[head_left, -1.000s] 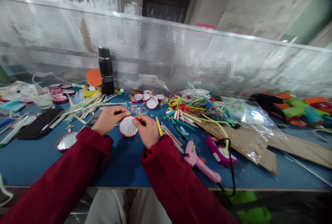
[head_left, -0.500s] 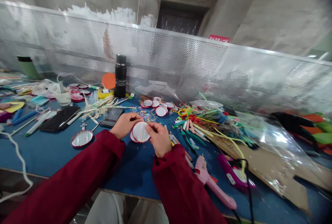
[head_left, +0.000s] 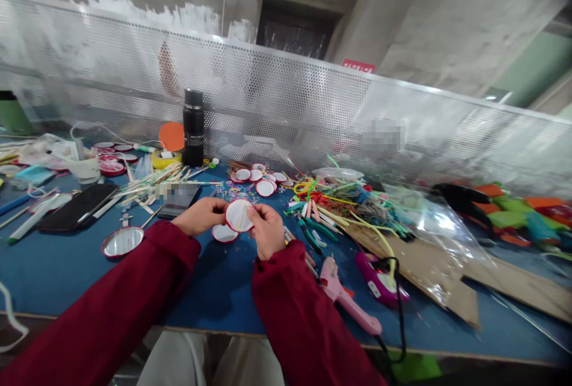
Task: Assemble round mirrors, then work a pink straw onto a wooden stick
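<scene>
Blue tabletop (head_left: 67,267), heavy clutter. Your left hand (head_left: 201,216) and right hand (head_left: 267,229) both pinch one red-rimmed disc (head_left: 238,215) between them, equally near. It's raised just above a second disc (head_left: 222,234) lying flat.

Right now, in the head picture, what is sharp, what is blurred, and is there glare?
Head view: the red-rimmed disc between left hand and right hand is fairly sharp; the orange and green pieces at the right edge are smeared. Head view: the clear plastic bag glares white. Head view: a pixelated patch masks part of the perforated screen; the right-hand corners darken.
</scene>
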A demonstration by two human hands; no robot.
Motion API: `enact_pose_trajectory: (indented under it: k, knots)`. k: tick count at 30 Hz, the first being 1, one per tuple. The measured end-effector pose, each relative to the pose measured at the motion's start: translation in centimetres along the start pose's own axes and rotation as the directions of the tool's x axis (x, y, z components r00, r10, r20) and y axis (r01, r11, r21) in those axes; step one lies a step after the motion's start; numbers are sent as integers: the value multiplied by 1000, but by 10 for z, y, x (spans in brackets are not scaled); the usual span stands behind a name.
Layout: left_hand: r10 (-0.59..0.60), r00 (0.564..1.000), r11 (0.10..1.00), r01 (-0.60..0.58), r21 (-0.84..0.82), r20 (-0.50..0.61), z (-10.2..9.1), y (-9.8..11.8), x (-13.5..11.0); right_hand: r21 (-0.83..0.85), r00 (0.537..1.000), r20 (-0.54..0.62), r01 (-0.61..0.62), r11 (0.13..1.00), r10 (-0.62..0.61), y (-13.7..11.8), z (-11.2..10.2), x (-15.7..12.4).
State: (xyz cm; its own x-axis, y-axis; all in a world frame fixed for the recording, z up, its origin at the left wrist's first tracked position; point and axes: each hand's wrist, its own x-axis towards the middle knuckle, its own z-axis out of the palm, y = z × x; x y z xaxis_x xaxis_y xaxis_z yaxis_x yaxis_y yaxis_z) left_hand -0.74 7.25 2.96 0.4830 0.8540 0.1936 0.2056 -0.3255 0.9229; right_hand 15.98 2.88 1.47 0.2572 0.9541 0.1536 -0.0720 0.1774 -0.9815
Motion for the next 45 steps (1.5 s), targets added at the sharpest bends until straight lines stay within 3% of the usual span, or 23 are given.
enact_pose_trajectory:
  k: [6, 12, 17, 20, 23, 29, 45]
  knots:
    - [-71, 994, 996, 75, -40, 88, 1, 4, -3, -10, 998, -62, 28, 1000, -28, 1, -3, 6]
    - [-55, 994, 998, 57, -22, 100, 0, 5, -4, -101, 985, -127, 100, 990, -112, 9, -5, 10]
    - [-188, 961, 982, 183, 46, 204, -2, 5, -3, -92, 980, -156, 113, 989, -126, 10, -4, 9]
    - [-218, 955, 976, 209, 64, 203, -3, 6, -3, -60, 986, -141, 77, 995, -85, 9, -3, 8]
    - [-226, 954, 974, 216, 73, 195, -2, 8, -3, -65, 988, -134, 66, 996, -74, 9, -3, 8]
    - [-243, 940, 970, 233, 67, 241, -2, 11, -6, -212, 966, -163, 162, 964, -198, 13, -4, 10]
    - [-220, 941, 975, 217, 39, 257, -9, 15, -7, -221, 962, -146, 194, 956, -229, 13, -4, 9]
